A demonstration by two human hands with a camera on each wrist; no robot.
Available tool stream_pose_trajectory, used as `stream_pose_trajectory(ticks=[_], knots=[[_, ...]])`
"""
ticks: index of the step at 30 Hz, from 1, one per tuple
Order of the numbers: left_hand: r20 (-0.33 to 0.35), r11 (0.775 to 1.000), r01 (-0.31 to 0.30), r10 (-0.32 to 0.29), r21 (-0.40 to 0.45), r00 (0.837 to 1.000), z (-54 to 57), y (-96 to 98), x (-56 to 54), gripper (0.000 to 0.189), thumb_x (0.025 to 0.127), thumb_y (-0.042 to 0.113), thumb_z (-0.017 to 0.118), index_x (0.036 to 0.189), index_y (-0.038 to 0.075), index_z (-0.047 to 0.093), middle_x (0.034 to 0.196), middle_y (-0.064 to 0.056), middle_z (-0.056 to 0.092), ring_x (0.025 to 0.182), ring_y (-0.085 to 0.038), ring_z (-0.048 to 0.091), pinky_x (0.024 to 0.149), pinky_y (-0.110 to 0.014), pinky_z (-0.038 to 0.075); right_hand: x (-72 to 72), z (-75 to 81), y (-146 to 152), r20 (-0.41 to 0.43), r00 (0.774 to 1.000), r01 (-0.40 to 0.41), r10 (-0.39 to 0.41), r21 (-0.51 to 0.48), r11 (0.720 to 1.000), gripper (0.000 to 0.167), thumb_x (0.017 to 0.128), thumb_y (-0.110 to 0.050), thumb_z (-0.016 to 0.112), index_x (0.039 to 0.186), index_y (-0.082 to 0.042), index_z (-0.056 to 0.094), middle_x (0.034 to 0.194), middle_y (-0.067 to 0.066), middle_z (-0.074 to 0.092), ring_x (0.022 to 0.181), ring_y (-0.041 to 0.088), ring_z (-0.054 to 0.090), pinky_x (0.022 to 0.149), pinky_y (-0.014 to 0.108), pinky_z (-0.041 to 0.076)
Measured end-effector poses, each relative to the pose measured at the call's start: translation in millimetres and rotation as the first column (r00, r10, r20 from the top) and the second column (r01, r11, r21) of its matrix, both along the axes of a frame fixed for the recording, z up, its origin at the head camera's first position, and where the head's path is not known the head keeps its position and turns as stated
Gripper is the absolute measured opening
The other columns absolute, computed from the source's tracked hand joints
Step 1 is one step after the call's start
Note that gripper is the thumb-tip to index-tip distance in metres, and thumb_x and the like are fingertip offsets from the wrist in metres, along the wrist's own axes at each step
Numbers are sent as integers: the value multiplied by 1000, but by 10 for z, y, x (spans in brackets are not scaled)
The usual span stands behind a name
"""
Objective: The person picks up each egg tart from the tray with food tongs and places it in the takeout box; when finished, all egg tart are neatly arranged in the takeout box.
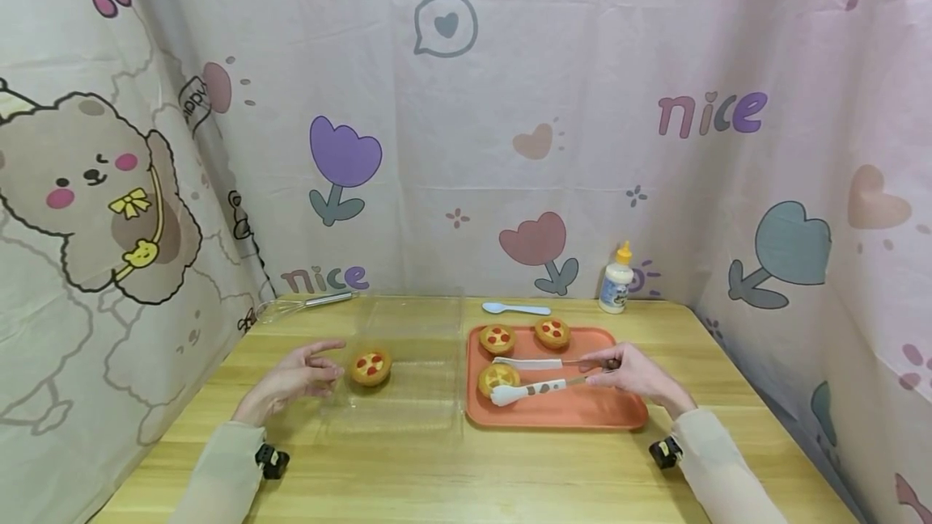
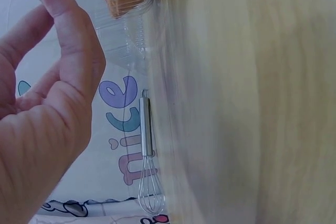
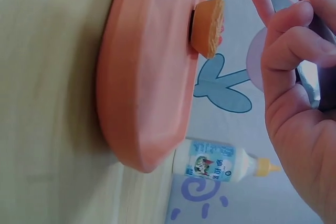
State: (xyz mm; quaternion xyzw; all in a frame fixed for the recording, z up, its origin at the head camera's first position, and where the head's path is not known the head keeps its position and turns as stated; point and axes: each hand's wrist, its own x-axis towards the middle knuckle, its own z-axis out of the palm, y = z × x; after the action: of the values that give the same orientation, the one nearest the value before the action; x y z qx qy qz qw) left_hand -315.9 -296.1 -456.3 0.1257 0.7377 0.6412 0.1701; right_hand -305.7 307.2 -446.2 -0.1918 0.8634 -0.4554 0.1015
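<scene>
My right hand (image 1: 632, 372) holds a pair of tongs (image 1: 542, 387) with white, brown-spotted ends over the orange tray (image 1: 582, 415). The tongs' ends stand apart on either side of a tart with a yellow top (image 1: 489, 379); whether they touch it is unclear. Two tarts with red pieces, one left (image 1: 497, 339) and one right (image 1: 552, 333), sit at the tray's back. A clear plastic box (image 1: 415, 419), its lid raised, contains another red-topped tart (image 1: 370, 368) at its left. Beside that box is my left hand (image 1: 302, 374), fingers loosely bent and holding nothing; contact with the plastic is unclear.
A metal whisk (image 1: 309, 302) lies at the table's back left. Behind the tray are a light blue spoon (image 1: 517, 309) and a white bottle with a yellow cap (image 1: 616, 285). Printed cloth (image 1: 437, 144) hangs behind the table and at both sides.
</scene>
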Motion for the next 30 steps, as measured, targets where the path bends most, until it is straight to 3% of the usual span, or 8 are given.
stream_pose_trajectory(ticks=[8, 16, 30], knots=[[-4, 1000, 8, -8, 14, 1000, -24, -29, 8, 76, 94, 4, 62, 152, -6, 15, 96, -7, 66, 79, -16, 65, 72, -34, 60, 9, -16, -18, 7, 1000, 10, -10, -14, 1000, 44, 88, -26, 74, 124, -2, 66, 114, 16, 72, 56, 7, 45, 46, 17, 38], [4, 1000, 14, -14, 7, 1000, -35, -36, 11, 76, 94, 6, 63, 152, -5, 15, 98, -9, 65, 80, -17, 66, 73, -34, 61, 59, -66, -23, 26, 999, 41, -40, -31, 999, 48, 88, -30, 73, 129, -5, 64, 121, 17, 68, 49, 10, 46, 42, 26, 44], [19, 1000, -16, 16, 0, 1000, -26, -3, -18, 77, 93, 5, 64, 153, -3, 16, 101, -12, 64, 81, -18, 65, 74, -33, 60, 43, 111, -130, -43, 999, 21, -25, -92, 996, 46, 89, -24, 72, 128, -1, 63, 115, 19, 70, 56, 11, 52, 47, 33, 50]])
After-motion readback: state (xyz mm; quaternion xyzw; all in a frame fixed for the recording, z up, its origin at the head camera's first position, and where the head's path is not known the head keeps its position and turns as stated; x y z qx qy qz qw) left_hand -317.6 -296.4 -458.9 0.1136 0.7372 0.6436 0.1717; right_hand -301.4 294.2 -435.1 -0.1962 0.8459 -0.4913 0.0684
